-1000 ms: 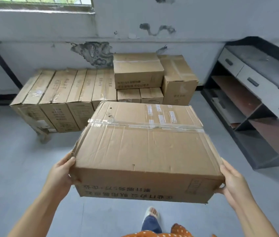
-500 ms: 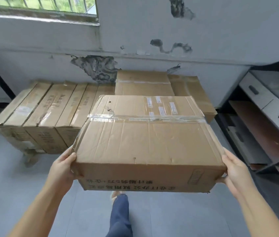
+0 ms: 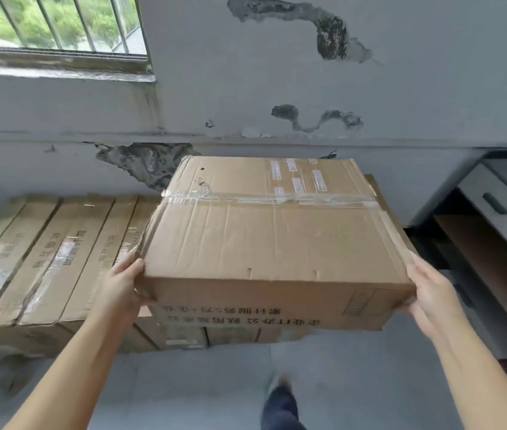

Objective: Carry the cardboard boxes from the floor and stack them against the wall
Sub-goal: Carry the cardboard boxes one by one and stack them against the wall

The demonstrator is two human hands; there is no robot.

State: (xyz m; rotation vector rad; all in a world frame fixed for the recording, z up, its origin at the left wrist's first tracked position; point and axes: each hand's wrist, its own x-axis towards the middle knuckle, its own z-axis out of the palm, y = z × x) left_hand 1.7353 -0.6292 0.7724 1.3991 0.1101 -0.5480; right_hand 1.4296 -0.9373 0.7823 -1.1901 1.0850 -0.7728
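Here, the creased cardboard box (image 3: 264,237) bears clear tape across its top.

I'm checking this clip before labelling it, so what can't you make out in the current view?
- Head view: the stacked boxes at right are mostly hidden behind the carried box.
- The left hand and right hand: fingertips hidden under that box.
- Printed text on its near side: blurred.
- The foot: motion-blurred.

A barred window (image 3: 56,24) sits above a peeling grey wall (image 3: 277,72), grey floor (image 3: 199,392) below.
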